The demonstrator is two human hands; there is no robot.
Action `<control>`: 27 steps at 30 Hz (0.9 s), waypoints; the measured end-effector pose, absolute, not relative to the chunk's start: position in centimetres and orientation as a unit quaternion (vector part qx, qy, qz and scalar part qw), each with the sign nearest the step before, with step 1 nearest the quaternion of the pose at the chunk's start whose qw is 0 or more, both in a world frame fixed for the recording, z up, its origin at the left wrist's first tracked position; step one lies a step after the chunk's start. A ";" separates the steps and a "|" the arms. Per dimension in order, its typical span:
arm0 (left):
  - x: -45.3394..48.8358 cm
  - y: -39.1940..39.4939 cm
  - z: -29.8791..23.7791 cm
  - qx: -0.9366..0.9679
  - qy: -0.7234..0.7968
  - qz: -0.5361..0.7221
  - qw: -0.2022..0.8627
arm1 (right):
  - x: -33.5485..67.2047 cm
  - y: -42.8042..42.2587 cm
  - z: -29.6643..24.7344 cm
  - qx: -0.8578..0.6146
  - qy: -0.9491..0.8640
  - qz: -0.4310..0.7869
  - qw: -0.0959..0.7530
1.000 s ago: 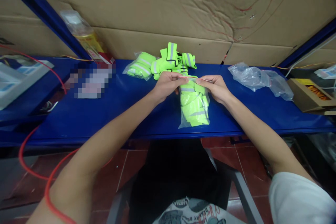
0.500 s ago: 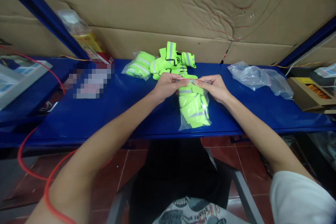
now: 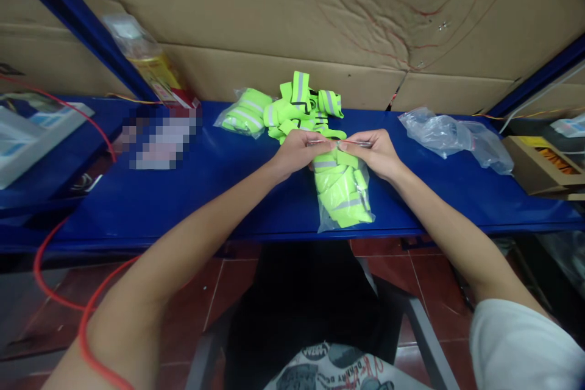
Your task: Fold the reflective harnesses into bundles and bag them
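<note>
A clear zip bag (image 3: pixel 343 195) packed with a folded neon-yellow reflective strap hangs from my two hands near the table's front edge. My left hand (image 3: pixel 297 151) pinches the left part of its top edge. The right part of that edge, with its thin red line, is pinched by my right hand (image 3: pixel 375 151). Both thumbs lie close together at the middle of the edge. Just behind my hands is a loose pile of neon-yellow reflective straps (image 3: pixel 304 103) with black trim. Left of the pile lies another filled bag (image 3: pixel 248 113).
Crumpled clear bags (image 3: pixel 450 137) lie to the right on the blue table (image 3: pixel 219 189). An open cardboard box (image 3: pixel 543 164) stands at the right end. A bottle (image 3: pixel 150 64) stands at the back left. A red hose (image 3: pixel 85 329) curves by my left arm.
The bag's lower end has swung slightly right and down. Both hands keep their pinch on its top edge, nearly in place; the whole view has shifted a little.
</note>
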State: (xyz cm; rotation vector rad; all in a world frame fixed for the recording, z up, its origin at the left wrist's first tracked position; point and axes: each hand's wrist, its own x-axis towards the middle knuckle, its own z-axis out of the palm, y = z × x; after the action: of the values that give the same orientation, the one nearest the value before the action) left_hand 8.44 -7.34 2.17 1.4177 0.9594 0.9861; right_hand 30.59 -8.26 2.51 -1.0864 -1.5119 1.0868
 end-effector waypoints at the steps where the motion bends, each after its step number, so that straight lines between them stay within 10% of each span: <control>1: 8.5 -7.3 2.1 0.602 0.402 0.415 0.551 | 30.6 -8.2 2.3 -0.446 -0.615 0.446 0.473; 27: 8.4 -6.8 1.6 0.709 0.349 0.459 0.406 | 31.0 -7.9 2.5 -0.456 -0.583 0.497 0.452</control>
State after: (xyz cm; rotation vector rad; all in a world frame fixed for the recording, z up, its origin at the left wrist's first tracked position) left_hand 8.44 -6.76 1.61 1.7871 0.8805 1.1582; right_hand 30.96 -7.91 2.54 -1.1270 -1.4399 1.2278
